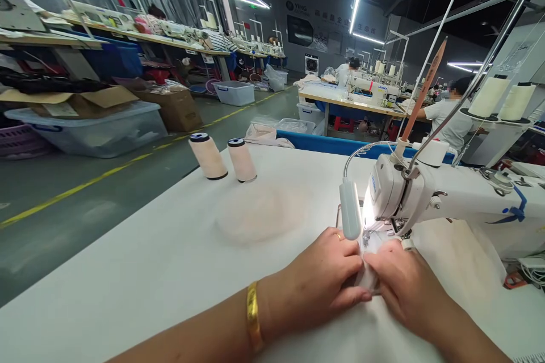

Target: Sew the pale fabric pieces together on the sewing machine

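Observation:
A white sewing machine (426, 193) stands on the right of the white table, its lamp (350, 210) lit beside the needle area. Just in front of the presser foot, a piece of pale, thin fabric (367, 279) lies between my hands. My left hand (327, 269) is closed on its left side, thumb and fingers pinching the cloth. Opposite it, my right hand (402, 278) grips the fabric's right side with curled fingers. The two hands nearly meet. The needle itself is too small and glaring to make out.
Two cones of pale pink thread (208, 156) stand at the table's (140, 272) far left edge. A brown pointed stick (426, 88) rises from the machine head. Beyond the table are a blue cloth trough (323, 144), plastic bins (234, 92), and people at other machines.

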Motion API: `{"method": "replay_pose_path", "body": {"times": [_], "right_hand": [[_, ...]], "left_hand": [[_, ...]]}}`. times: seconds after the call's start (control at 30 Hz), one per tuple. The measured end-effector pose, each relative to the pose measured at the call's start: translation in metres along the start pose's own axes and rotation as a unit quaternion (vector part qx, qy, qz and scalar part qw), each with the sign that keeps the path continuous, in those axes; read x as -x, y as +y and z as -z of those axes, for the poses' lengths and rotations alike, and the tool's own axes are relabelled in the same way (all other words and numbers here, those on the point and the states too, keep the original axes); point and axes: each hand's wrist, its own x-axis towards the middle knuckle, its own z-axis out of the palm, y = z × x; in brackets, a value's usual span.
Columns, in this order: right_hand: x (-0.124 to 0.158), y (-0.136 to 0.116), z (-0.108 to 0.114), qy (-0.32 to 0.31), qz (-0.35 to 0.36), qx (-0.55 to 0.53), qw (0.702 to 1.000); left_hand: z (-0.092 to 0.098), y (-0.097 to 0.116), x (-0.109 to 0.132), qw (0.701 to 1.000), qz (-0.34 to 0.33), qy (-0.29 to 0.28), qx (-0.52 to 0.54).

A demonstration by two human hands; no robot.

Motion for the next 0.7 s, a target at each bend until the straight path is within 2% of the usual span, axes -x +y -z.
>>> {"method": "replay_pose_path", "body": {"times": [0.07, 0.13, 0.23, 0.33, 0.5, 0.7], "right_hand": [[0.002, 0.006, -0.003, -0.021, -0.029, 0.039, 0.999], [0.004, 0.012, -0.006, -0.024, -0.028, 0.067, 0.997], [0.006, 0.014, -0.007, -0.008, -0.009, 0.051, 0.999], [0.006, 0.011, -0.005, -0.003, -0.020, 0.051, 0.998], [0.005, 0.008, -0.004, -0.041, -0.040, 0.043, 0.997], [0.005, 0.009, -0.006, -0.022, -0.038, -0.002, 0.999]], "left_hand": [[0.000, 0.000, 0.000, 1.000, 0.014, -0.004, 0.002], [-0.001, 0.000, 0.001, 1.000, 0.019, -0.008, 0.003], [-0.002, -0.001, 0.002, 1.000, 0.001, -0.010, 0.017], [-0.002, -0.001, 0.003, 0.999, -0.020, -0.005, 0.048], [-0.001, -0.001, 0.003, 0.999, 0.002, 0.000, 0.043], [-0.003, -0.002, 0.004, 0.999, -0.009, 0.012, 0.030]]}}
